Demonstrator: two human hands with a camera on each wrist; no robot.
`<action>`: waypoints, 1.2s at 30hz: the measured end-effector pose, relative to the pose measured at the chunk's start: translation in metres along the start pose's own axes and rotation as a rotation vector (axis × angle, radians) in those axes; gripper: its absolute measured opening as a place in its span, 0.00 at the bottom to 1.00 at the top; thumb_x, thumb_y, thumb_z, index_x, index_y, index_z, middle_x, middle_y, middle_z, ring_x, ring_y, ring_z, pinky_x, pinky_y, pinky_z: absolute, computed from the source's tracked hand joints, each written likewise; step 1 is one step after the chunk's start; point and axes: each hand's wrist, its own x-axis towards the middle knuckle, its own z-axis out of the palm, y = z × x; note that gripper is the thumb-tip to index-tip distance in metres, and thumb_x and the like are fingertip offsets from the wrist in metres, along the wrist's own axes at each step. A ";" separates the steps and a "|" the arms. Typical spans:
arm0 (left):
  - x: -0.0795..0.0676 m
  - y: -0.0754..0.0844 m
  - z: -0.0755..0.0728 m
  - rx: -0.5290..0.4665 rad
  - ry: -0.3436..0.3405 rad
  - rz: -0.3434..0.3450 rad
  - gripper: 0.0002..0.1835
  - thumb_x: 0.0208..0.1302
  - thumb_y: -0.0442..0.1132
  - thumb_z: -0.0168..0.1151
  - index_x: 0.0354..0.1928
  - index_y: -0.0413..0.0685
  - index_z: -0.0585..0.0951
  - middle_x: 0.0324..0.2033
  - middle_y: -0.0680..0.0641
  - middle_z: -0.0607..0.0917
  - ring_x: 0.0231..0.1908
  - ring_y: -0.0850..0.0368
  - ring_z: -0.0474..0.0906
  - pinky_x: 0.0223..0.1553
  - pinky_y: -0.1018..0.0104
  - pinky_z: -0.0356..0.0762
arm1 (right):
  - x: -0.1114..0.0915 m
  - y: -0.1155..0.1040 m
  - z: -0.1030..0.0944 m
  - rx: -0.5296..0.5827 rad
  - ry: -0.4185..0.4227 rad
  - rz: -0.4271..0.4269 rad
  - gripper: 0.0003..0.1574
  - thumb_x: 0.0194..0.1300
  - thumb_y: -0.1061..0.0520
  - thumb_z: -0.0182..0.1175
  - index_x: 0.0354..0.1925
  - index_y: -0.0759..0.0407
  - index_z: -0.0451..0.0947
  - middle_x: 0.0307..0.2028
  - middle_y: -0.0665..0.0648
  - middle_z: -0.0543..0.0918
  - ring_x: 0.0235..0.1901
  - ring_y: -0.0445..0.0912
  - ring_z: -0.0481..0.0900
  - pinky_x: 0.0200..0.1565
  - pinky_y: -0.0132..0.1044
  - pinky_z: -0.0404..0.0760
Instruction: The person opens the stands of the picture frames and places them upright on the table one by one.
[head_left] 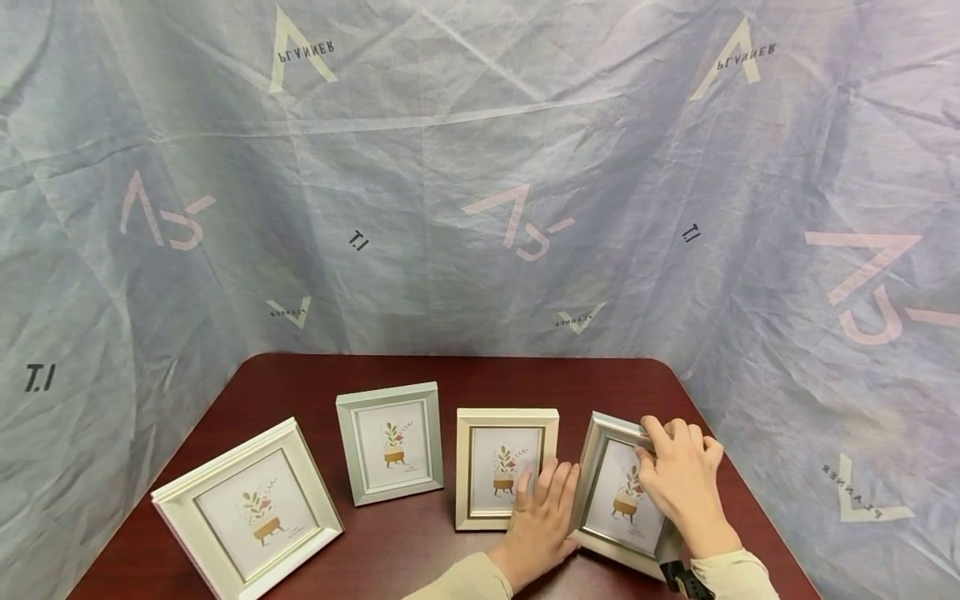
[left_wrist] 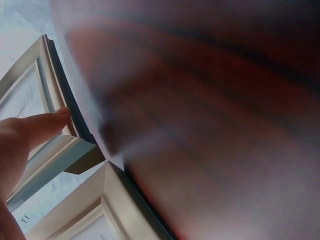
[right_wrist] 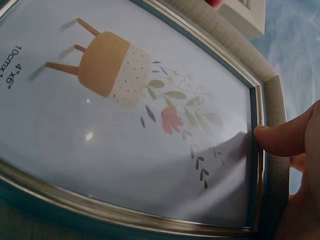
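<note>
At the right of the table stands a silver-grey picture frame (head_left: 617, 492), tilted back, with a potted-plant print inside. My right hand (head_left: 684, 479) grips its top edge; the right wrist view shows the thumb (right_wrist: 282, 135) pressed on the front border and the fingers partly hidden behind. My left hand (head_left: 538, 521) rests with extended fingers along the silver-grey frame's left side. It also covers the lower right corner of a cream picture frame (head_left: 491, 458) standing upright. In the left wrist view a digit (left_wrist: 42, 127) touches a frame's side edge.
A pale green picture frame (head_left: 392, 443) stands further back, left of the cream one. A wide white picture frame (head_left: 251, 508) stands angled at the front left. They share a dark red table (head_left: 292, 383), with printed grey cloth (head_left: 450, 317) hanging around it.
</note>
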 end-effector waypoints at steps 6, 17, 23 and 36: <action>-0.002 0.003 0.001 0.003 -0.019 0.006 0.71 0.28 0.75 0.74 0.72 0.40 0.60 0.64 0.46 0.65 0.68 0.47 0.55 0.62 0.47 0.51 | -0.007 0.002 0.002 -0.001 0.004 0.008 0.21 0.49 0.64 0.67 0.43 0.58 0.75 0.30 0.60 0.71 0.33 0.59 0.67 0.40 0.61 0.58; -0.003 0.003 0.001 0.028 -0.027 0.008 0.76 0.26 0.75 0.74 0.75 0.39 0.52 0.65 0.45 0.64 0.68 0.46 0.54 0.62 0.47 0.52 | -0.012 -0.001 0.006 0.009 0.017 0.013 0.22 0.48 0.64 0.67 0.44 0.58 0.76 0.31 0.60 0.71 0.34 0.59 0.67 0.41 0.62 0.58; -0.004 0.003 0.001 0.026 -0.028 0.003 0.78 0.25 0.75 0.75 0.76 0.39 0.49 0.65 0.45 0.62 0.68 0.45 0.54 0.62 0.47 0.51 | -0.014 -0.003 0.008 -0.005 0.022 0.003 0.22 0.48 0.63 0.67 0.44 0.58 0.75 0.33 0.60 0.72 0.34 0.59 0.67 0.41 0.62 0.58; -0.003 0.001 0.002 -0.026 0.010 0.002 0.76 0.23 0.70 0.78 0.75 0.43 0.52 0.66 0.45 0.62 0.68 0.46 0.54 0.62 0.47 0.53 | -0.011 -0.009 0.002 -0.025 0.030 -0.018 0.23 0.46 0.63 0.69 0.43 0.59 0.76 0.34 0.61 0.73 0.34 0.61 0.69 0.40 0.62 0.60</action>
